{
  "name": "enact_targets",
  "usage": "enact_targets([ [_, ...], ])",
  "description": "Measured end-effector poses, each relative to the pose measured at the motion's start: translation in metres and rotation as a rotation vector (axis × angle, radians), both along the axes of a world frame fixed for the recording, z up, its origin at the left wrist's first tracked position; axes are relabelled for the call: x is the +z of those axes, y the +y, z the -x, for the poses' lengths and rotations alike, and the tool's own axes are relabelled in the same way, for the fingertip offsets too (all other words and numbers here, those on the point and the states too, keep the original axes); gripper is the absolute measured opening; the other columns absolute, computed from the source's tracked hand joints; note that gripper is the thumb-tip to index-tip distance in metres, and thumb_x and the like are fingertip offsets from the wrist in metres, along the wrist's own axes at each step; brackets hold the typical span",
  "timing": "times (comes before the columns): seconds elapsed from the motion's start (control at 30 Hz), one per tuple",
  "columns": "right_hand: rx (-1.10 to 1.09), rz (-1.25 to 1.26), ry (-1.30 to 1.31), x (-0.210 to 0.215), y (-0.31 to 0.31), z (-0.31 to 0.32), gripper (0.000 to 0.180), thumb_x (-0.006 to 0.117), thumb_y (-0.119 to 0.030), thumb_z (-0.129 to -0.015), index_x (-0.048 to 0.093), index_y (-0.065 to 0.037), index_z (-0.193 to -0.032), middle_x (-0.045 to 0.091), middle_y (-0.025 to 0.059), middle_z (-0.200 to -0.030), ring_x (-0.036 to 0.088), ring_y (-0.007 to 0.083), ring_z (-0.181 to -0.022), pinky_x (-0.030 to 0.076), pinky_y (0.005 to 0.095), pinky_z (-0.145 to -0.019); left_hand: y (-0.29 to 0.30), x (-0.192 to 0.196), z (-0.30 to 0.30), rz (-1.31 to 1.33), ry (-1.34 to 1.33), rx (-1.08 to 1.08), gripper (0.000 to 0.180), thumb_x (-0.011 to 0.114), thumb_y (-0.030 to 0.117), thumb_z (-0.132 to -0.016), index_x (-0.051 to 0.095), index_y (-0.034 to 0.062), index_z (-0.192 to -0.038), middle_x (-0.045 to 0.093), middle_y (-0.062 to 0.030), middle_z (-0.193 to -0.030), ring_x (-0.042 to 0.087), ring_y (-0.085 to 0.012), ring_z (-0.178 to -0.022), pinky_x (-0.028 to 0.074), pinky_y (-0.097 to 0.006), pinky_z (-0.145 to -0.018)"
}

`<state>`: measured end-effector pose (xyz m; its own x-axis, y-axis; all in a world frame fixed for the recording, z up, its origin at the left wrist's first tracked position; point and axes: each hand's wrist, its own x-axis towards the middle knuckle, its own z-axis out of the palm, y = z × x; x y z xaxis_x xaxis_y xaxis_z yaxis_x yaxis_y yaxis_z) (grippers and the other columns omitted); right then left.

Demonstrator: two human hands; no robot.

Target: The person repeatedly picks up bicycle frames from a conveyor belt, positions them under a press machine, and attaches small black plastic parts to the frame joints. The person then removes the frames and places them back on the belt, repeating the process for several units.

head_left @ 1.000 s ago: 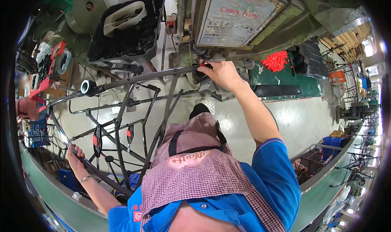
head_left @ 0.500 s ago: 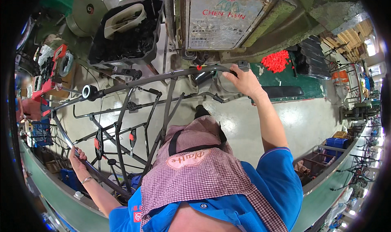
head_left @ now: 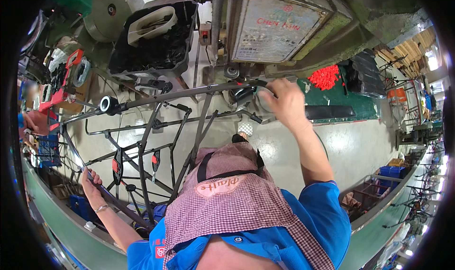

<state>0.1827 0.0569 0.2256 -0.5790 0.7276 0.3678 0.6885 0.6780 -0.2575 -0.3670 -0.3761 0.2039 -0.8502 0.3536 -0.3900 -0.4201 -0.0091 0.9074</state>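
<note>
A black metal tube frame with several crossing bars spans my left side and front. My left hand is closed around its silvery-to-dark side tube at the lower left. A white-and-black round end piece sits on the upper bar. My right hand is beside the right end of that bar, below the machine. Motion blurs it, but the thumb stands apart from the fingers and nothing shows between them. Black folding parts with red inserts hang on the inner bars.
A worn green machine with a metal plate overhangs the front. To its left is a black bin of black parts. Red small parts lie on a green surface at right, by stacked black pieces. Another person's hand shows at far left.
My right hand has come off the bar's right end and moved slightly down and right. My left hand keeps its hold. The view has shifted a little, moving the machine and bin rightward.
</note>
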Motion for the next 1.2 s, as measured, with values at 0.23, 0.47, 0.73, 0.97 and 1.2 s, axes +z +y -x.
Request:
enact_targets([
  [0.23,0.485,1.654,0.46,-0.099,-0.062,0.124,0.031,0.065,-0.019,-0.089,0.054,-0.005,-0.115,0.054,0.0,-0.074,0.053,0.0094,-0.055,0.048,0.026,-0.048,0.004,-0.008,0.009,-0.087,-0.049,-0.022,0.025,0.065,0.033,-0.088,0.051,0.0127,-0.085,0.046,0.0023,-0.061,0.039,-0.0074,-0.043,0.03,-0.021,-0.038],
  [0.47,0.377,1.644,0.377,-0.096,-0.069,0.139,0.016,0.065,-0.007,-0.087,0.056,-0.002,-0.1,0.052,0.0018,-0.061,0.053,0.012,-0.049,0.049,0.0298,-0.044,0.005,0.002,-0.007,-0.052,-0.097,0.075,0.023,0.065,0.031,-0.087,0.05,0.0146,-0.081,0.046,0.0032,-0.057,0.04,-0.0079,-0.039,0.034,-0.024,-0.035],
  [0.73,0.494,1.61,0.298,-0.16,-0.045,0.148,0.02,0.067,-0.001,-0.08,0.062,0.002,-0.099,0.061,0.0057,-0.076,0.061,0.0135,-0.062,0.053,0.0295,-0.056,0.036,0.038,-0.044,0.093,-0.029,0.208,0.022,0.066,0.019,-0.086,0.046,0.0112,-0.087,0.049,0.001,-0.06,0.042,-0.0077,-0.04,0.037,-0.026,-0.035],
  [0.97,0.407,1.941,0.393,-0.225,-0.094,0.111,0.021,0.061,0.005,-0.086,0.062,0.001,-0.107,0.064,0.0137,-0.109,0.064,0.0221,-0.094,0.058,0.0352,-0.079,0.023,0.061,-0.101,0.181,0.059,0.176,0.022,0.069,0.011,-0.083,0.048,0.0082,-0.087,0.048,0.0022,-0.059,0.043,-0.0071,-0.039,0.035,-0.026,-0.032],
  [1.2,0.133,2.14,0.408,-0.213,-0.157,0.132,0.021,0.052,0.008,-0.09,0.058,0.003,-0.109,0.063,0.0182,-0.111,0.064,0.0309,-0.098,0.057,0.0405,-0.086,-0.022,0.077,-0.109,0.198,0.177,0.181,0.022,0.068,0.007,-0.082,0.047,0.0043,-0.087,0.047,-0.0006,-0.058,0.041,-0.008,-0.037,0.035,-0.027,-0.032],
])
